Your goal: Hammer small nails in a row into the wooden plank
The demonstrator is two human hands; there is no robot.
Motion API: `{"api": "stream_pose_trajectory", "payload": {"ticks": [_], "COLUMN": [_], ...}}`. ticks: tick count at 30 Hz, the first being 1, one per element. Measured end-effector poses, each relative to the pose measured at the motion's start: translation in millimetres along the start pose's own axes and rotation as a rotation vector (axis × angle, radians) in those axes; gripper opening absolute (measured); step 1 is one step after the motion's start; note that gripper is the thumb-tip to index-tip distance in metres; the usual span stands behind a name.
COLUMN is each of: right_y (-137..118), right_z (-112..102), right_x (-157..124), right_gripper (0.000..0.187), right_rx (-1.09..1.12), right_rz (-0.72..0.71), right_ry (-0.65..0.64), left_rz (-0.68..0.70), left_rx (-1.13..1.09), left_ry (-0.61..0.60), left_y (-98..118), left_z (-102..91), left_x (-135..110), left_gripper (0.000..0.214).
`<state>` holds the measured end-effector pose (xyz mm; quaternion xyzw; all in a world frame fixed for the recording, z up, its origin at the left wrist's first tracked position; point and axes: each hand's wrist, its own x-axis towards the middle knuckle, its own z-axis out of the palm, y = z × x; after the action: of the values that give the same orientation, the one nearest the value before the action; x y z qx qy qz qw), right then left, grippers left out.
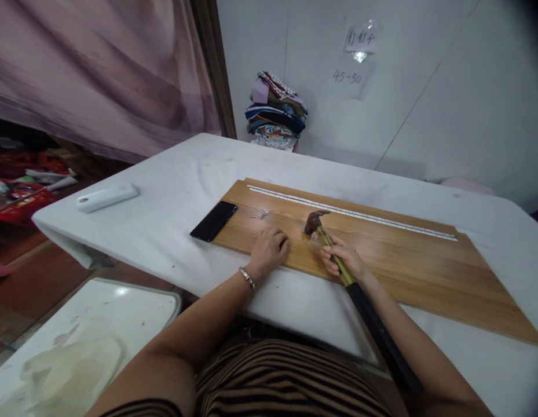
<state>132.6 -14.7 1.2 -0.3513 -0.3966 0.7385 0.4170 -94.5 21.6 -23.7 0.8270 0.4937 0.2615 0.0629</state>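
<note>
My right hand (343, 258) is wrapped round the yellow-green handle of a claw hammer (323, 234), close below its rusty head. The black grip runs back along my forearm. The head is low over a wooden board (394, 258), claw pointing away from me; I cannot tell whether it touches. My left hand (269, 249) rests on the board's near edge with fingers curled; anything beneath them is hidden. Beyond it lies a small group of nails (262, 214). A black phone (214, 221) lies across the board's left end.
A pale measuring strip (351, 212) runs along the board's far side. The white-covered table (173, 168) holds a white elongated object (107, 197) at left. Folded cloths (276, 113) are stacked by the wall. A white stool (134, 307) stands near left.
</note>
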Motion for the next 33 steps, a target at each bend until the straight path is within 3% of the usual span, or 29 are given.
{"api": "stream_pose_trajectory", "payload": {"ticks": [7, 14, 33], "right_y": [-2.2, -1.8, -1.4], "right_z": [2.4, 2.9, 3.1], "right_x": [-0.5, -1.2, -1.5], "right_gripper": [0.043, 0.034, 0.041], "right_rx": [-0.016, -0.019, -0.008], "right_rz": [0.009, -0.017, -0.011], "right_ry": [0.018, 0.03, 0.014], "left_rz": [0.007, 0.004, 0.005], "left_rx": [0.006, 0.008, 0.001], "left_ry": [0.001, 0.002, -0.012], "left_y": [0.1, -1.4, -0.6], "left_z": [0.5, 2.1, 0.0], "left_x": [0.6, -0.5, 0.0], "left_gripper": [0.022, 0.022, 0.023]}}
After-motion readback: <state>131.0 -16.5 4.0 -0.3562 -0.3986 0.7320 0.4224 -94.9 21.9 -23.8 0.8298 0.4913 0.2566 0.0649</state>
